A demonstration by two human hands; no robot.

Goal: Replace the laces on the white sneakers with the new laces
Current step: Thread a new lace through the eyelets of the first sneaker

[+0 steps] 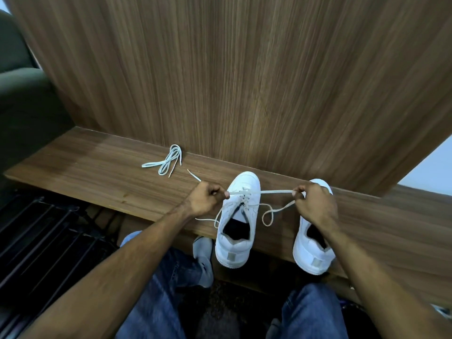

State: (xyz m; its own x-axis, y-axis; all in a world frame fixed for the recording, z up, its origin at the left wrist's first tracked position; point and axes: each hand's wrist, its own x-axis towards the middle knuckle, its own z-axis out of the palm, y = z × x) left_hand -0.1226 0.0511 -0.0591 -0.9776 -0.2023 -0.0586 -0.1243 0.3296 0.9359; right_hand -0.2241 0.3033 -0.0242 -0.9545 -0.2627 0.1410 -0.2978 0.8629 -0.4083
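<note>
Two white sneakers stand on a wooden shelf, heels toward me. The left sneaker has a white lace threaded through its eyelets. My left hand grips one end of that lace just left of the shoe, its tip sticking out up-left. My right hand pinches the other end to the right, pulled taut, with a slack loop hanging below. The right sneaker sits partly under my right hand and wrist. A bundled spare lace lies on the shelf to the left.
A tall wooden panel rises right behind the shelf. A black wire rack stands lower left, a dark chair beyond it. My knees in blue jeans are below the shelf edge, with a grey sock near the left sneaker's heel.
</note>
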